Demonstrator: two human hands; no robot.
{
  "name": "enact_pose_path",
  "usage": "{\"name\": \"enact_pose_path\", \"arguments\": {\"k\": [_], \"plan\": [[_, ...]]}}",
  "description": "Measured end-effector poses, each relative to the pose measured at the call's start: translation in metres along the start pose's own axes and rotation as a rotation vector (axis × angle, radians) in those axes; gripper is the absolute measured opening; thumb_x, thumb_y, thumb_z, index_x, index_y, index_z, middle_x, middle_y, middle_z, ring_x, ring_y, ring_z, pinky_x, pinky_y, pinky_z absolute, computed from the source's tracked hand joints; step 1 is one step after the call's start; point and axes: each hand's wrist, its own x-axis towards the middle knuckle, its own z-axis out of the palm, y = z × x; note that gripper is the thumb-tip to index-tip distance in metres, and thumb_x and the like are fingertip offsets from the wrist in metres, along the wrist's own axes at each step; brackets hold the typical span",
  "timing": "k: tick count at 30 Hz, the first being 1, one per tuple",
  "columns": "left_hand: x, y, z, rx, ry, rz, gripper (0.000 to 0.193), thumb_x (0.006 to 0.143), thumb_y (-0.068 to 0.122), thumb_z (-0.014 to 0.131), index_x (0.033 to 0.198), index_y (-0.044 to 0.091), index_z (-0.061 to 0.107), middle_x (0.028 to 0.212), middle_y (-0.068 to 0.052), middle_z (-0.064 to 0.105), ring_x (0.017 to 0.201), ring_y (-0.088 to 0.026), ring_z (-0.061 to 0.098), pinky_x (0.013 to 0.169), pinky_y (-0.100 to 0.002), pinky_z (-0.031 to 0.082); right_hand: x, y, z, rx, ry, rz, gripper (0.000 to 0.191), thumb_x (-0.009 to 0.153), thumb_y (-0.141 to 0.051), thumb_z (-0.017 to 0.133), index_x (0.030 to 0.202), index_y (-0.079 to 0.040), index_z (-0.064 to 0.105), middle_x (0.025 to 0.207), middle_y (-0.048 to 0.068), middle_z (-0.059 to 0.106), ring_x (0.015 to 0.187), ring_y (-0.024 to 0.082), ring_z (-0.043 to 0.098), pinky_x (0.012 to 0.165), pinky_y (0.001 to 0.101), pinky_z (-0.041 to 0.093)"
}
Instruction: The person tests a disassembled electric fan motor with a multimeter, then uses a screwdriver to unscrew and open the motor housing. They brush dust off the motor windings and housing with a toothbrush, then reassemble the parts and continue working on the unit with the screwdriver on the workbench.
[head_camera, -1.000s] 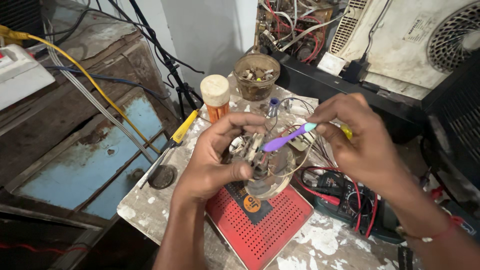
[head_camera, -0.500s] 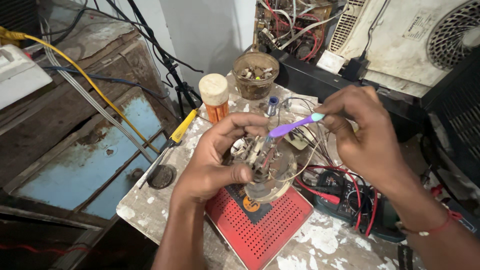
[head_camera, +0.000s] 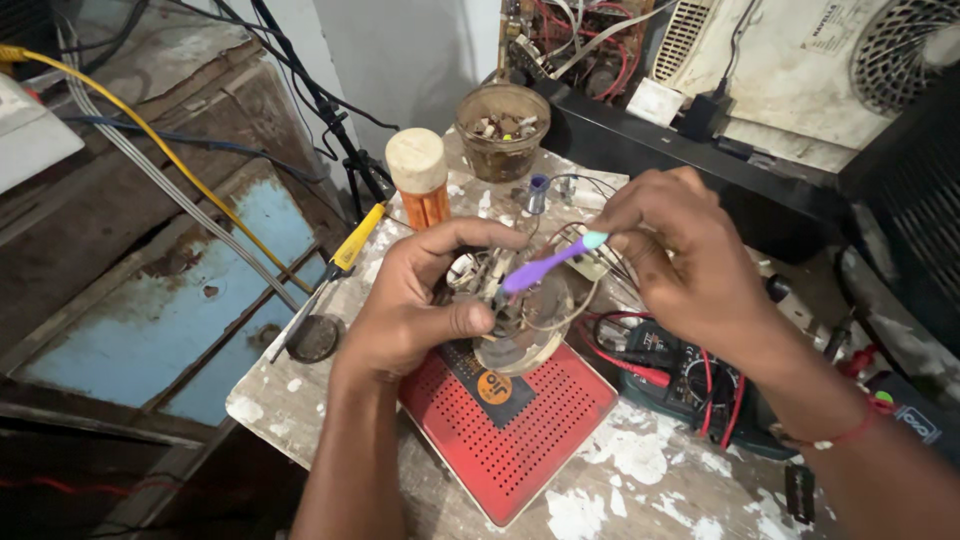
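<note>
1. Your left hand (head_camera: 415, 305) curls around a small round part with wires and metal bits (head_camera: 505, 305); the thumb presses from the near side and the forefinger arches over the top, so the fingers are closed on it.
2. That round part sits just above the far edge of a red perforated case (head_camera: 510, 425), which lies flat on the paint-splashed wooden table (head_camera: 620, 480).
3. Your right hand (head_camera: 690, 265) pinches a purple toothbrush (head_camera: 545, 268) by its pale green handle end, fingers narrow and closed on it. The brush head points left and down, touching or nearly touching the top of the round part; which of the two cannot be told.
4. Thin wires (head_camera: 600, 270) loop from the part under your right hand.
5. Just right of the red case lies a multimeter (head_camera: 690, 385) with red and black leads, partly under your right wrist.
6. Beyond your left hand stands an orange bottle with a cream cap (head_camera: 420, 180); further back, a brown jar of small parts (head_camera: 503, 130).
7. Left of your left hand, a yellow-handled tool (head_camera: 350, 245) lies slanted, and a small round dark tin (head_camera: 315, 338) sits near the table edge.
</note>
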Motion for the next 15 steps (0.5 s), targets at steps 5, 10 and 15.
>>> {"name": "enact_pose_path", "arguments": {"k": [5, 10, 15], "plan": [[0.0044, -0.0006, 0.0016, 0.056, 0.001, 0.011, 0.078, 0.069, 0.041, 0.093, 0.131, 0.001, 0.069, 0.136, -0.010, 0.069, 0.134, -0.023, 0.062, 0.122, -0.037, 0.041, -0.0019, -0.0041, -0.0044, -0.124, 0.042, -0.058, 0.021, 0.086, 0.009, 0.067, 0.099, -0.007, 0.069, 0.098, 0.005, 0.065, 0.099, 0.026, 0.054, 0.092, 0.0398, 0.037], [0.0011, 0.0007, 0.0035, -0.011, 0.010, -0.047, 0.077, 0.069, 0.035, 0.095, 0.132, -0.001, 0.068, 0.135, -0.011, 0.069, 0.129, -0.023, 0.063, 0.115, -0.040, 0.046, -0.0012, -0.0059, -0.0055, -0.022, -0.031, 0.015, 0.018, 0.086, 0.006, 0.067, 0.098, -0.006, 0.068, 0.095, 0.004, 0.064, 0.094, 0.025, 0.055, 0.089, 0.0392, 0.038], [0.0025, 0.0015, 0.0050, 0.056, -0.003, 0.014, 0.069, 0.076, 0.028, 0.089, 0.134, -0.001, 0.066, 0.135, -0.011, 0.069, 0.131, -0.022, 0.062, 0.117, -0.036, 0.044, -0.0031, -0.0072, -0.0073, -0.097, -0.009, 0.008, 0.019, 0.087, 0.005, 0.067, 0.102, -0.007, 0.070, 0.095, 0.005, 0.064, 0.096, 0.027, 0.055, 0.090, 0.0406, 0.038]]}}
